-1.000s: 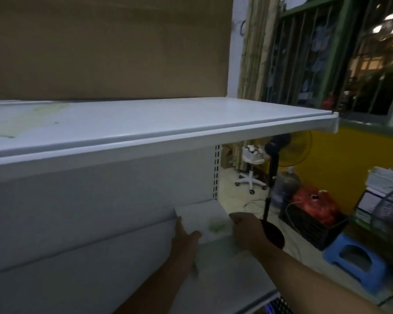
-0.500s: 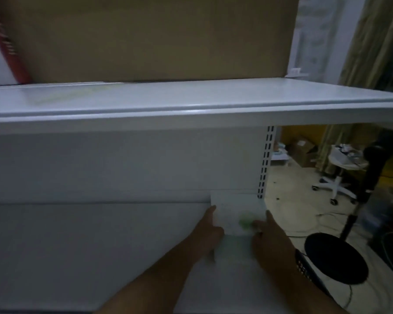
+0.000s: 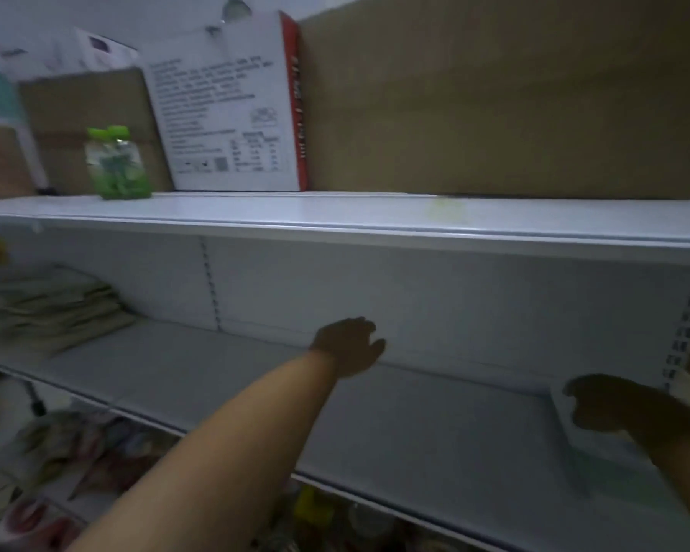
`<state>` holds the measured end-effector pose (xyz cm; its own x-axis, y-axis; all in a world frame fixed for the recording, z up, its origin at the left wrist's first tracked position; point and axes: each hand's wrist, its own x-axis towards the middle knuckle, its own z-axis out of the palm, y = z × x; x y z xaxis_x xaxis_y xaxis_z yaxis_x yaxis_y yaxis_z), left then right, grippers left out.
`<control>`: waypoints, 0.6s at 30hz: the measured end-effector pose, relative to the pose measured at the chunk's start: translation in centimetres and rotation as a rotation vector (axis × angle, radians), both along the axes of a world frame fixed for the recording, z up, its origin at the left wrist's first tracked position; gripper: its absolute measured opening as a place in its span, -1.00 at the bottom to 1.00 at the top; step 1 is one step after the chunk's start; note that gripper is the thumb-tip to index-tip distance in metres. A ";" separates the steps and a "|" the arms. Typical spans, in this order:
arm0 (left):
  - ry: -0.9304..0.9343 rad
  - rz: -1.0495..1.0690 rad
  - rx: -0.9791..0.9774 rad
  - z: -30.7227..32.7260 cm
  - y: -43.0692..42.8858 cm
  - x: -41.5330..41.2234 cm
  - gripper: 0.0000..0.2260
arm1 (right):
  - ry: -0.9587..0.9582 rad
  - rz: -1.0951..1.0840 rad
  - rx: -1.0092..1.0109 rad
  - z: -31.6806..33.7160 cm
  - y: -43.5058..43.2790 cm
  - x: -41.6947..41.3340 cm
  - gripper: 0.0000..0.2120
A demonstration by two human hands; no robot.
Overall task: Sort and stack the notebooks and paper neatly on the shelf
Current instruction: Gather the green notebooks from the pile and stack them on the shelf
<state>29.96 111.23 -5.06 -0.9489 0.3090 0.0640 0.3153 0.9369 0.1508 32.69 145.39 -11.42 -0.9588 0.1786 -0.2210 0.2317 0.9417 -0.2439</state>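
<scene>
Two bare arms and two hands.
The left forearm point(image 3: 216, 444) is bare all the way from the bottom edge of the view to the wrist, long and smooth, and it gets thinner toward the left hand point(image 3: 349, 346). That hand shows its back, and its fingers are blurry. The right forearm point(image 3: 682, 452) is bare too, but only a short piece of it shows at the right edge. The right hand point(image 3: 602, 408) sits in deep shadow, so its fingers are too dark to tell apart.
</scene>
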 end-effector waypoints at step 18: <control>-0.102 0.686 -0.205 3.1 -47.2 12.8 -0.44 | 0.250 1.226 0.286 4.3 -60.7 -1.7 -0.41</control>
<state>42.81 64.01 -1.99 -0.9315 -0.3625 -0.0308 -0.3607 0.9312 -0.0516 31.00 84.67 -7.08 -0.5387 -0.8350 -0.1125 -0.8424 0.5313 0.0906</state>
